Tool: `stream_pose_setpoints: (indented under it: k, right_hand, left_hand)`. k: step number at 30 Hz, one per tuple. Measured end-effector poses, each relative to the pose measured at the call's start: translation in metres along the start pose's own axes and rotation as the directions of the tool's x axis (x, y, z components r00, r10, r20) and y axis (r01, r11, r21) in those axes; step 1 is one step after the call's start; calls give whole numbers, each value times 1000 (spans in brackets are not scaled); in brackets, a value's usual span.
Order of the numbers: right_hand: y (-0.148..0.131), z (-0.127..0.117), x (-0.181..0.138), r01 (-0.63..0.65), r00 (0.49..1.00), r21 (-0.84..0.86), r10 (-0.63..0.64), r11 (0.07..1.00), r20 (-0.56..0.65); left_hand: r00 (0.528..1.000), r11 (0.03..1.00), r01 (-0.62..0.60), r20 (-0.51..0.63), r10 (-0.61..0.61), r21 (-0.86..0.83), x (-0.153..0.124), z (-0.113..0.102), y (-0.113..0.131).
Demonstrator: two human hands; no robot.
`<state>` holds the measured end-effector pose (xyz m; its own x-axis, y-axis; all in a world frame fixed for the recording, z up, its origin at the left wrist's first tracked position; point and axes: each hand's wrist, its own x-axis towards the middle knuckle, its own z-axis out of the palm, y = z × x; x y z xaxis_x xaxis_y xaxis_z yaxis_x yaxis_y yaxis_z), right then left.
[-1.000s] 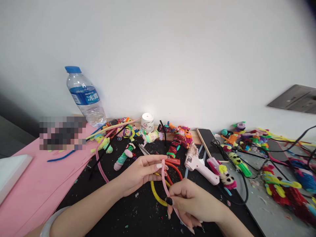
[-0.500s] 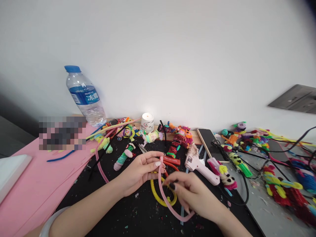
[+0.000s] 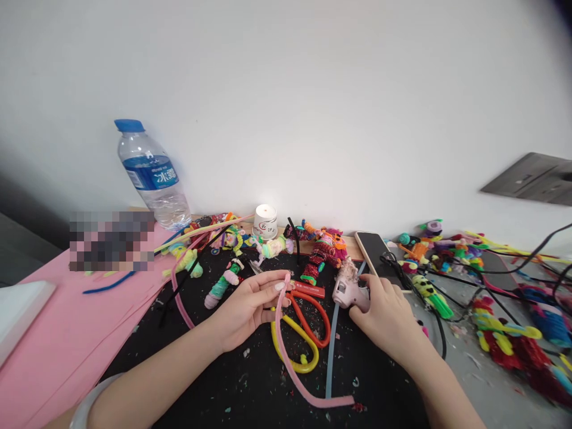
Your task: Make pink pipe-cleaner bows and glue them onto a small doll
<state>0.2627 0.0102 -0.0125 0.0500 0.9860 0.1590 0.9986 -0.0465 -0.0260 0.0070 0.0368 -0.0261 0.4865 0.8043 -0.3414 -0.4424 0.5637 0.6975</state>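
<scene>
My left hand (image 3: 250,307) pinches one end of a pink pipe cleaner (image 3: 286,351) between thumb and fingers. The pipe cleaner hangs in a curve, its free end lying on the black mat. My right hand (image 3: 384,307) is wrapped round the handle of a pale pink hot glue gun (image 3: 346,289), which lies on the mat with glue residue about its nozzle. A translucent glue stick (image 3: 331,351) lies beside the gun. Between my hands are scissors with one yellow and one red handle loop (image 3: 328,333); a red strip with white print (image 3: 311,289) lies close by.
Pipe-cleaner dolls (image 3: 324,253) lie along the back, with more at the right among black cables (image 3: 440,330). A phone (image 3: 373,247) and a paper cup (image 3: 265,221) stand near the wall. A water bottle (image 3: 154,179) leans at the left behind pink sheets (image 3: 89,322).
My right hand has left the pink pipe cleaner, moved right and closed on the glue gun's handle. The pipe cleaner's lower end now rests loose on the mat. My left hand stays nearly still.
</scene>
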Motion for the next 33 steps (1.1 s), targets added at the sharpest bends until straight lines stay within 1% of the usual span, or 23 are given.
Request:
stream_pose_setpoints:
  k: [2, 4, 7, 10, 13, 17, 19, 21, 22, 23, 25, 26, 28, 29, 31, 33]
  right_hand:
    - [-1, 0, 0, 6, 998, -24, -4, 1000, 67]
    - [-1, -1, 2, -26, 994, -20, 28, 999, 107]
    - [0, -6, 5, -101, 990, 47, 95, 994, 107]
    - [1, -12, 7, -200, 978, 132, 189, 971, 92]
    - [2, -18, 8, -254, 967, 208, 254, 944, 27]
    - [4, -22, 8, -234, 947, 344, 294, 909, -132]
    - [6, -22, 7, -221, 931, 427, 321, 877, -176]
    - [6, -19, 5, -190, 931, 537, 325, 822, -168]
    - [6, -17, 3, -170, 940, 606, 313, 777, -138]
    - [5, -14, 1, -150, 954, 681, 287, 717, -92]
    - [0, -7, -4, -141, 980, 825, 198, 548, 36]
    - [-3, -4, -7, -142, 986, 872, 142, 469, 84]
    - [-11, 3, -14, -147, 989, 920, 48, 363, 139]
    - [-14, 5, -16, -169, 985, 930, 18, 327, 172]
    - [-20, 8, -21, -218, 972, 933, -19, 287, 233]
    - [-23, 8, -22, -240, 960, 926, -73, 293, 271]
  left_hand:
    - [1000, 998, -20, -15, 21, 63, -1, 1, -1]
    - [999, 994, -41, -25, 43, 103, -2, 2, -1]
    - [997, 991, -62, -35, 67, 117, -2, 2, -2]
    - [996, 991, -78, -42, 83, 105, -1, 1, -2]
    - [995, 992, -80, -55, 85, 96, 0, 1, -2]
    - [994, 993, -79, -65, 85, 92, 0, 1, -2]
    - [994, 993, -78, -65, 84, 90, 0, 2, -2]
    - [995, 994, -74, -66, 79, 85, 0, 2, -1]
    - [995, 994, -72, -66, 78, 82, 0, 3, -1]
    - [995, 994, -70, -66, 76, 81, -1, 3, -1]
    - [995, 994, -71, -63, 76, 81, -1, 3, -1]
    - [995, 994, -73, -60, 78, 82, -1, 3, -1]
    - [995, 994, -73, -57, 78, 81, -1, 3, -2]
    - [996, 994, -70, -56, 75, 80, -1, 3, -2]
    - [996, 995, -62, -56, 66, 75, -1, 3, -3]
    - [997, 996, -55, -58, 60, 70, 0, 2, -3]
